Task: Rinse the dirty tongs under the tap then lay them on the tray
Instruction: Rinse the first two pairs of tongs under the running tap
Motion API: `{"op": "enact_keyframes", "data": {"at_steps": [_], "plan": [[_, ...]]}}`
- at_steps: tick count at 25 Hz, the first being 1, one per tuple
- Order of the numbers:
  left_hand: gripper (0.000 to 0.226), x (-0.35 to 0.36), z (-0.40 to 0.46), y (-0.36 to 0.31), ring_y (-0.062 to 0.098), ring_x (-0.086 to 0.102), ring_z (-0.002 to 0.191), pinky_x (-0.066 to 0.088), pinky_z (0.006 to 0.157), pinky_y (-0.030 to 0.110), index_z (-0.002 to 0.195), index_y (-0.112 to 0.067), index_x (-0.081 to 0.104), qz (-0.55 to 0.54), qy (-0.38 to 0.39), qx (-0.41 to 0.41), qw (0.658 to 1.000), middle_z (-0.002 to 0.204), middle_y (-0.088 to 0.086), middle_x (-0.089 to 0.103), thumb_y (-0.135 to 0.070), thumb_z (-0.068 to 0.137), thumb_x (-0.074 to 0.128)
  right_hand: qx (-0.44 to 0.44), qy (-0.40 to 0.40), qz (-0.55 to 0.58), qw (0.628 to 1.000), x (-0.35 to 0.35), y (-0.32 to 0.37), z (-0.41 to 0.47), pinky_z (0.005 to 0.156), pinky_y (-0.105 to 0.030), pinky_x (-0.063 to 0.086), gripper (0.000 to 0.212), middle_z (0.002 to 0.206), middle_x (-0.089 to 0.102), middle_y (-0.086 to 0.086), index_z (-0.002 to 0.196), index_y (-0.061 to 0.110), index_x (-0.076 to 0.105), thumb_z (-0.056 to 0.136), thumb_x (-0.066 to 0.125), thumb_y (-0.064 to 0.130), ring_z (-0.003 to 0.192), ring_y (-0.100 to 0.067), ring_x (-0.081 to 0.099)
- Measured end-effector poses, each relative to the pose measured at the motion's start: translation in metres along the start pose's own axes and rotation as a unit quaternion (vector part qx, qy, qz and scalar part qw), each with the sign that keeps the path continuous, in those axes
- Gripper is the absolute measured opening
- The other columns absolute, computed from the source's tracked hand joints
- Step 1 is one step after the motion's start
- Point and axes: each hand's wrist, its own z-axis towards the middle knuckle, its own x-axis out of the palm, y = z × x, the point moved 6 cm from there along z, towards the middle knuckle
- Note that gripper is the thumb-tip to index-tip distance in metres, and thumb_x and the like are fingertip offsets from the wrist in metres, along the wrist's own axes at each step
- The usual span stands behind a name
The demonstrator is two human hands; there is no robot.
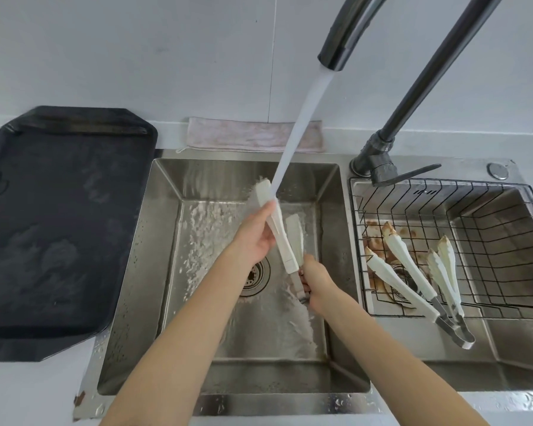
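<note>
Rinsing white plastic tongs (279, 229) under the tap stream, left hand (256, 238) gripping one arm, right hand (316, 279) clasping the hinge, black tray (59, 226) leftward.

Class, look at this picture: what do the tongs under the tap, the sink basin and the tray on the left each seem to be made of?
Tongs: probably white plastic or silicone arms, matte, with a grey metal-looking end at the right hand.
Sink basin: likely stainless steel, brushed grey with soft reflections.
Tray: dark and matte with wet smears; plastic or coated metal, hard to tell.
</note>
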Motion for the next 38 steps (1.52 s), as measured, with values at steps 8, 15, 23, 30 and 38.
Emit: {"op": "enact_keyframes", "data": {"at_steps": [8, 15, 23, 30, 38], "plan": [[0.034, -0.012, 0.007, 0.005, 0.012, 0.064, 0.069, 0.056, 0.055, 0.022, 0.083, -0.009, 0.057, -0.035, 0.006, -0.042, 0.998, 0.073, 0.003, 0.067, -0.037, 0.096, 0.041, -0.295, -0.085, -0.049, 0.950, -0.013, 0.041, -0.020, 0.045, -0.021, 0.031, 0.024, 0.060, 0.040, 0.005, 0.088, 0.020, 0.052, 0.099, 0.033, 0.032, 0.048, -0.007, 0.035], [0.017, -0.004, -0.004, 0.009, 0.017, 0.063, 0.088, 0.052, 0.077, 0.035, 0.103, -0.007, 0.051, -0.055, 0.061, -0.045, 0.996, 0.097, 0.008, 0.063, -0.011, 0.097, 0.035, -0.436, -0.079, -0.185, 0.877, -0.004, 0.054, -0.047, 0.045, -0.013, 0.033, 0.013, 0.059, 0.046, 0.007, 0.095, 0.017, 0.050, 0.097, 0.041, 0.027, 0.043, 0.002, 0.043], [0.017, -0.009, -0.001, -0.008, 0.006, 0.064, 0.062, 0.056, 0.056, 0.021, 0.104, -0.009, 0.056, 0.089, -0.072, 0.099, 0.988, 0.086, 0.001, 0.064, -0.007, 0.096, 0.040, -0.414, -0.036, -0.220, 0.882, 0.002, 0.042, -0.038, 0.048, -0.008, 0.037, 0.003, 0.068, 0.046, 0.010, 0.098, 0.018, 0.043, 0.096, 0.043, 0.018, 0.050, 0.006, 0.047], [0.042, -0.003, -0.003, -0.031, 0.003, 0.063, 0.043, 0.056, 0.060, 0.025, 0.081, -0.010, 0.059, 0.269, -0.132, 0.229, 0.926, 0.067, 0.003, 0.067, -0.035, 0.099, 0.031, -0.355, 0.003, -0.247, 0.902, 0.004, 0.023, -0.021, 0.055, -0.028, 0.039, 0.022, 0.079, 0.053, -0.016, 0.098, -0.003, 0.046, 0.097, 0.040, 0.018, 0.065, -0.021, 0.045], [0.057, 0.032, -0.014, -0.038, 0.019, 0.063, 0.083, 0.056, 0.074, 0.024, 0.142, -0.013, 0.027, 0.393, 0.004, 0.301, 0.869, 0.104, 0.006, 0.056, 0.002, 0.090, 0.046, -0.249, 0.021, -0.189, 0.950, -0.002, 0.014, -0.001, 0.045, -0.014, 0.042, 0.014, 0.065, 0.050, -0.002, 0.104, 0.007, 0.041, 0.096, 0.029, 0.005, 0.054, -0.014, 0.047]]}}
